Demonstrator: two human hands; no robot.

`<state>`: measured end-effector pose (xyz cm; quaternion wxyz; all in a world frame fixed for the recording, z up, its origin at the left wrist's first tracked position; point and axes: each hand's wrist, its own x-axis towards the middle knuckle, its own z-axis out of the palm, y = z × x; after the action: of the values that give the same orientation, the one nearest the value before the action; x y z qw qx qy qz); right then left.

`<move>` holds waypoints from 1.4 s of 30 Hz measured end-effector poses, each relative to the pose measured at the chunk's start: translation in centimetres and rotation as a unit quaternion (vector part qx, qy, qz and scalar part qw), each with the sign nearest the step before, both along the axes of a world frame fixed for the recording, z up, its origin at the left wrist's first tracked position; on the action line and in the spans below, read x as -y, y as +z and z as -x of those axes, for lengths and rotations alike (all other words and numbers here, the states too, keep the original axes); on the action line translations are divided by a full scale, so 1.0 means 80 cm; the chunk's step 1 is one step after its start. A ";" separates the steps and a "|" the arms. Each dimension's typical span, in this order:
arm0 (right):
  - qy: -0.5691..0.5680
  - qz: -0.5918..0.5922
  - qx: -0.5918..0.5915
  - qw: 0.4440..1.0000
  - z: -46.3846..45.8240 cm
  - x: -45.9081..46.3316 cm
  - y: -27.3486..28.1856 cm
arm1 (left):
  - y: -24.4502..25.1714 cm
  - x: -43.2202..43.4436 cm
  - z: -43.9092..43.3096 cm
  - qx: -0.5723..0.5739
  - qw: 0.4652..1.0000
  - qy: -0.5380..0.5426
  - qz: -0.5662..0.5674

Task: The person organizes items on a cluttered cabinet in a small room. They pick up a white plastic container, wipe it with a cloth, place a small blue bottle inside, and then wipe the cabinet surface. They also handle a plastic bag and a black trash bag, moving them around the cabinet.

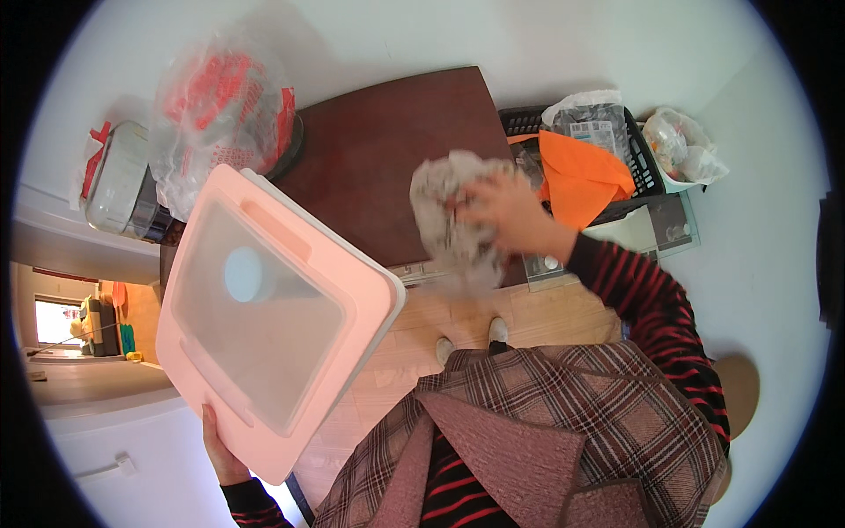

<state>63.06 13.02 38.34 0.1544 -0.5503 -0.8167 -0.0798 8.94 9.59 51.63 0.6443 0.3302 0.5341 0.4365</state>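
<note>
My left hand (223,452) grips the lower edge of a pink plastic storage-box lid (264,356). The lid has a translucent panel with a round pale blue spot, and it is held tilted. A pale grey rim shows beneath its right edge; what is under the lid is hidden. My right hand (518,214), slightly blurred, holds a crumpled grey cloth (439,204). That cloth is over the front right part of a dark reddish-brown tabletop (370,145), and I cannot tell whether it touches the surface.
A clear plastic bag with red print (218,112) stands at the table's left, near a glass container (119,178). On the right, a black plastic basket (647,165) holds an orange cloth (584,175) and a plastic packet (591,125). Beyond it is a bag-lined white bin (693,162).
</note>
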 end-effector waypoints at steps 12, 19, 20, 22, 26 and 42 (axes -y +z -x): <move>-0.123 -0.076 -0.077 0.986 0.013 -0.250 -0.040 | -0.008 0.006 0.010 -0.010 1.000 -0.002 -0.015; -0.123 -0.102 -0.020 0.987 0.150 -0.383 -0.061 | -0.008 0.006 0.005 -0.032 0.999 0.028 -0.005; -0.117 -0.068 -0.015 0.991 0.152 -0.369 -0.058 | -0.006 0.006 0.002 -0.033 0.999 0.027 -0.005; -0.081 -0.071 -0.014 0.994 0.147 -0.332 -0.043 | -0.001 0.009 -0.004 -0.022 0.999 0.025 -0.005; 0.012 -0.044 -0.002 0.999 0.122 -0.217 -0.030 | 0.003 0.014 -0.017 0.003 1.000 0.018 -0.006; -0.136 -0.059 0.001 0.989 -0.087 -0.176 -0.019 | 0.026 0.045 -0.124 -0.037 0.999 -0.008 -0.035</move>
<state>70.04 27.11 36.83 0.1732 -0.6460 -0.7284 -0.1484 18.89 5.96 53.75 0.6159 0.3730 0.5388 0.4373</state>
